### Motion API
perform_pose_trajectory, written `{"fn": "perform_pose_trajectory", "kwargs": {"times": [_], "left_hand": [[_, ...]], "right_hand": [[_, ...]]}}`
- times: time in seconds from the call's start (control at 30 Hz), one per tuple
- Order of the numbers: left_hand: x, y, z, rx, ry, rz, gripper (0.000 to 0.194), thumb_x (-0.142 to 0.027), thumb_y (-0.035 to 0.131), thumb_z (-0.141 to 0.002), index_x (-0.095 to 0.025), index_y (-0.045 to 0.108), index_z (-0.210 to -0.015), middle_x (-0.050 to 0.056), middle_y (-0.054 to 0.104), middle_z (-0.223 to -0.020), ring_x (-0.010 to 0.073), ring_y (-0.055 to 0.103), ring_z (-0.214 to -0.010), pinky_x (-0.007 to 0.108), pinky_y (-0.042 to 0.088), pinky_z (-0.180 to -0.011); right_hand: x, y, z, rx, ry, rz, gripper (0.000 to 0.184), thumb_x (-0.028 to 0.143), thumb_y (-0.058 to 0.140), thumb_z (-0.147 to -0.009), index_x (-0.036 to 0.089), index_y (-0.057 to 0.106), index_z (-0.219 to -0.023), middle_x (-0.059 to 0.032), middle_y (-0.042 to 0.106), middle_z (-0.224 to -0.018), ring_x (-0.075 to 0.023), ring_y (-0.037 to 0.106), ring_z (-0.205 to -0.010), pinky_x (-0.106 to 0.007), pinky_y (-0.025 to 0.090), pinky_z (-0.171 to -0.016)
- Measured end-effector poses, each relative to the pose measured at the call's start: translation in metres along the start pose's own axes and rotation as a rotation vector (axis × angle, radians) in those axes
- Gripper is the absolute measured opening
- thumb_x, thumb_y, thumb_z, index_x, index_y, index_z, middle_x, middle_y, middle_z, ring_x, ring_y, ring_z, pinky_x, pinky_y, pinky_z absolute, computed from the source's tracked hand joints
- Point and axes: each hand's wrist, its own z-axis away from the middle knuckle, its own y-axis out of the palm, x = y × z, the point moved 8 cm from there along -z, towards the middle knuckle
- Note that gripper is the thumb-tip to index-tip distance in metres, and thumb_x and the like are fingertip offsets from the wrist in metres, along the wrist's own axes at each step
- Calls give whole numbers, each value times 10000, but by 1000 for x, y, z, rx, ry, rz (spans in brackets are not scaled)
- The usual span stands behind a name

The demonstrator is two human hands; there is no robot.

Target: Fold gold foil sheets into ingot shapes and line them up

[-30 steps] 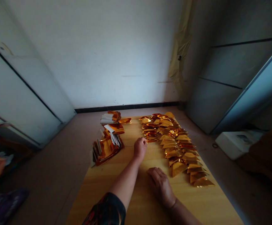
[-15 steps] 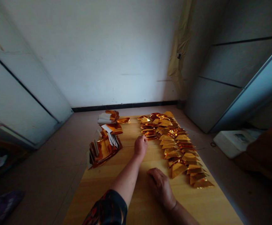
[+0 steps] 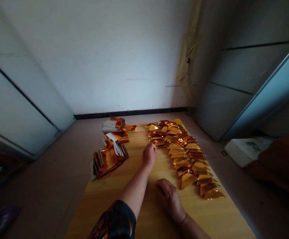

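Observation:
My left hand is closed in a fist over the middle of the wooden table, beside the near end of a row of folded gold foil papers. Whatever may be inside its fingers is hidden. Closer to me, my right hand rests low on the tabletop with its fingers curled together; their undersides are out of sight. Right of it lie overlapping folded gold papers in columns running away from me. On the left side sits a loose stack of gold and white foil sheets.
At the far left corner are a curled bundle of foil sheets and a single folded gold piece. A white wall stands behind the table. Grey cabinets and a white box are to the right.
The view has shifted slightly to the right. My left hand has edged a little away from me, then stayed; my right hand holds nearly the same place on the table.

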Motion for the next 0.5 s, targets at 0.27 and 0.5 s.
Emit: {"fn": "perform_pose_trajectory", "kwargs": {"times": [0.27, 0.5], "left_hand": [[-3, -2, 2, 8, -4, -9, 152, -82, 492, -768, -174, 581, -686, 13, 593, -718, 129, 521, -685, 222, 367, -648], [-3, 0, 0, 12, -20, -18, 152, -88, 487, -773, -174, 577, -687, 13, 588, -719, 134, 522, -688, 227, 369, -640]], "right_hand": [[1, -2, -1, 3, 13, 3, 146, 106, 456, -858, 198, 569, -847, -19, 612, -758, -135, 572, -690, -225, 450, -627], [0, -1, -1, 14, 24, 6, 156, 106, 447, -860, 201, 569, -841, -21, 607, -753, -140, 567, -686, -231, 453, -623]]}}
